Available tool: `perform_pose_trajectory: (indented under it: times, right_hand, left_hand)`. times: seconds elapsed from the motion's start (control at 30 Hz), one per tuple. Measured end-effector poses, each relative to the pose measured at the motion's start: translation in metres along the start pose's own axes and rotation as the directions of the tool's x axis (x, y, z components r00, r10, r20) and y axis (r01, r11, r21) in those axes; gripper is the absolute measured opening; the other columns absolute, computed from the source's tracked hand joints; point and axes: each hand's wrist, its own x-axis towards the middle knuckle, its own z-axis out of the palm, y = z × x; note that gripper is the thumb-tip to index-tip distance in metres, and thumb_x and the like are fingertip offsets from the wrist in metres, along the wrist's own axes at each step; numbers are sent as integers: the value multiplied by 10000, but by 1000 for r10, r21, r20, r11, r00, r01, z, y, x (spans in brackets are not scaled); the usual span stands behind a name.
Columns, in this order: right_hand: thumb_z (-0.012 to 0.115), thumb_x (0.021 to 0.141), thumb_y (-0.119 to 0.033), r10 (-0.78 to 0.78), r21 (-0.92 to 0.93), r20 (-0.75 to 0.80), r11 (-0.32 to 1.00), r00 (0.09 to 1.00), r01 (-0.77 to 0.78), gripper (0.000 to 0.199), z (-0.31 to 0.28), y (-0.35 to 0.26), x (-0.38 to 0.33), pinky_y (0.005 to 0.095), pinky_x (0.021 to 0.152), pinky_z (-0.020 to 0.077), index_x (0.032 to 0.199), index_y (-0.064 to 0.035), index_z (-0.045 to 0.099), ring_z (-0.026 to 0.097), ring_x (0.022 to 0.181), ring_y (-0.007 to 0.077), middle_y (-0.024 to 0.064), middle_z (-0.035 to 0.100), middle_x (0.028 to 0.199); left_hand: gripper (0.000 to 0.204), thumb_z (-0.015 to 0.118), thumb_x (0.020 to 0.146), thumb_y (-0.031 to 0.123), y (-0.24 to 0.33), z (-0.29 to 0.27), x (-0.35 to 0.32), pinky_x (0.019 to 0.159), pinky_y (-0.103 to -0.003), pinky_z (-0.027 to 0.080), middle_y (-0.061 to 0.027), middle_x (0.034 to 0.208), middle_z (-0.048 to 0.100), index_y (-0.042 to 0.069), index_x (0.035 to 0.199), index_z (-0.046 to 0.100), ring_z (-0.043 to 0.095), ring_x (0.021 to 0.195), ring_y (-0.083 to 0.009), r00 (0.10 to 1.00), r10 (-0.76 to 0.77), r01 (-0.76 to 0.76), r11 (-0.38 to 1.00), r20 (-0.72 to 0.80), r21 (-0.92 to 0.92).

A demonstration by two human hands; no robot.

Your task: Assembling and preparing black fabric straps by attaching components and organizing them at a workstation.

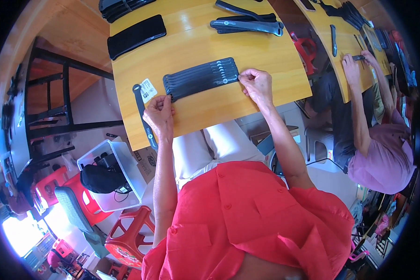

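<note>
A fanned row of overlapping black straps [200, 78] with pale printing near their right ends lies on the yellow table [191, 119]. With its fingertips closed, my left hand [160, 116] pinches the near left corner, at the end of the nearest strap. The opposite end of that strap is pinched between thumb and fingers of my right hand [256, 85]. Beside my left hand, a single black strap [144, 116] with a rounded end reaches over the table's front edge. A white printed label [148, 90] lies between this strap and the row.
Farther back are a black stack [136, 37] and a loose pile of straps [247, 26]. To the right, a person in a purple shirt [382, 158] handles a dark strap at another table [340, 56]. A clear bin [137, 179] and a red stool [130, 233] stand at the left.
</note>
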Motion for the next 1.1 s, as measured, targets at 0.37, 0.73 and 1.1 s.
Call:
perform_pose_trajectory:
  times: [0.37, 0.73, 1.1]
  right_hand:
    - [628, 736, -21, -1, 52, 7, 999, 1000, 1, 49, -1, 4, 1, 212, 381, 416, 721, 24, 640, 531, 430, 77, 35, 583, 549]
    - [617, 713, -16, -5, -11, -8, 1000, 1000, 5, 45, 0, 4, 3, 220, 382, 422, 698, 21, 637, 538, 419, 88, 42, 581, 536]
    - [613, 712, -29, -54, -61, -10, 997, 998, 53, 53, 1, 7, 4, 228, 399, 434, 693, 15, 636, 550, 425, 92, 50, 595, 540]
  left_hand:
    - [98, 661, 796, 63, 1, 1, -1, 429, -191, 429, -21, 588, 591, -27, 766, 638, 517, 471, -48, 1000, 26, -26, 999, 2, 19]
    - [101, 662, 798, 63, -2, 2, 1, 421, -190, 415, -19, 585, 587, -24, 758, 630, 506, 461, -46, 1000, 26, -26, 1000, 9, 2]
    - [99, 656, 800, 56, 2, 2, 0, 413, -188, 391, -15, 573, 576, -24, 751, 624, 489, 448, -42, 1000, 10, -10, 1000, -2, -10]
